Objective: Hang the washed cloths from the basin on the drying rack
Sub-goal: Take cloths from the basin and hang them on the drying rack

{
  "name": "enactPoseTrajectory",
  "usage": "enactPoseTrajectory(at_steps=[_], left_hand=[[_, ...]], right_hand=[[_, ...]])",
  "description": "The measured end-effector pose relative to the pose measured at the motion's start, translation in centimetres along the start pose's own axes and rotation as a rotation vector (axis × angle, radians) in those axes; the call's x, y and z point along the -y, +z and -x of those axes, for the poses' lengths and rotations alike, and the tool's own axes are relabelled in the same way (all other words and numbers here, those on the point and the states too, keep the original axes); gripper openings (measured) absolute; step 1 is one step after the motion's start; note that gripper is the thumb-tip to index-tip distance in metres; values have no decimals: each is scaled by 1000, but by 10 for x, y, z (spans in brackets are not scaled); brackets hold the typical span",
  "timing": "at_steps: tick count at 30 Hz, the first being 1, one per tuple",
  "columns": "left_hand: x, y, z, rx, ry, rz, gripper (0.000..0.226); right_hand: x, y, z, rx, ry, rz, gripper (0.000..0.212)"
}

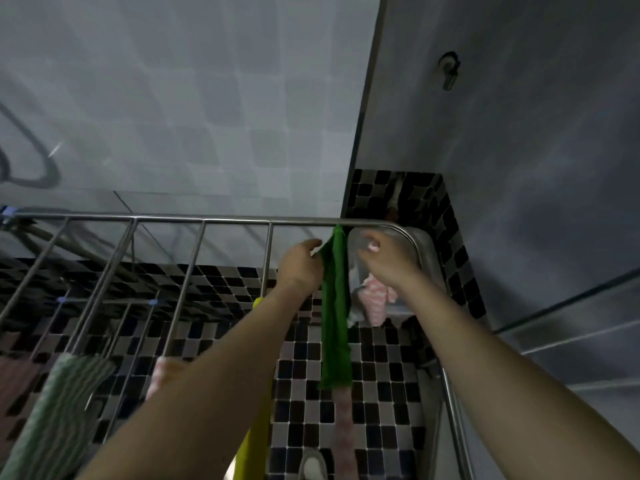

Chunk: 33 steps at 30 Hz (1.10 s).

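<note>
Green cloth (334,306) hangs over a rod of the drying rack (204,220), just past the centre of your view toward one o'clock, its top bunched against the far rail and its length trailing down toward six o'clock. Your left hand (300,262) is at the nine o'clock side of the cloth, fingers curled together and pinching its upper edge. Your right hand (382,258) is just beside the cloth at its three o'clock side; the fingers are loosely bent and a little apart, and you hold nothing in them that can be made out through the blur.

Behind your right hand, at about two o'clock, the basin (427,252) sits in the corner of the tiled floor with a pink and white cloth (375,301) still in it. On the same rod, below the green cloth toward six o'clock, a pale pink cloth (343,424) hangs. A yellow cloth (253,441) shows under your left forearm. At eight o'clock a green striped cloth (59,403) is draped over the rack, and another pink cloth (162,374) hangs between it and your left arm.
</note>
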<state>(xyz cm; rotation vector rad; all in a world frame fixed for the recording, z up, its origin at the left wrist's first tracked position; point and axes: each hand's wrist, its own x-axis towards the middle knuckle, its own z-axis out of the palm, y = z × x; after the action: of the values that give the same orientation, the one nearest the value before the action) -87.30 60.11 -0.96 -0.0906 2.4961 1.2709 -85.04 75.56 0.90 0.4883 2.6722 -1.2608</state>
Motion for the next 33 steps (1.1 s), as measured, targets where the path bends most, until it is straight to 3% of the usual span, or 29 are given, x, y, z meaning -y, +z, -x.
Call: enactPoseTrajectory(at_steps=[3,8,12,15,19,22,27,33], left_hand=[[-2,9,-23,21,-7,89,35],[4,11,-39,3,9,170,18],[-4,-8,-33,-6,48,358,22],[-20,-23,-36,-39,142,179,22],[-37,-24,-42,-150,182,-374,31],[-36,-16,-37,-251,256,-470,36],[-33,-22,-37,-269,153,-370,33],[-27,-7,-38,-354,105,-318,30]], right_hand=[[-1,17,-19,71,36,-202,39],[-8,25,-32,-4,32,-263,9],[-7,3,-24,-82,43,-327,23],[-3,-14,-25,-167,18,-269,33],[1,-20,-35,-227,12,206,20],[-2,-7,-35,-293,40,402,14],[-6,6,-31,-391,67,291,30],[-3,26,-37,-447,227,31,29]])
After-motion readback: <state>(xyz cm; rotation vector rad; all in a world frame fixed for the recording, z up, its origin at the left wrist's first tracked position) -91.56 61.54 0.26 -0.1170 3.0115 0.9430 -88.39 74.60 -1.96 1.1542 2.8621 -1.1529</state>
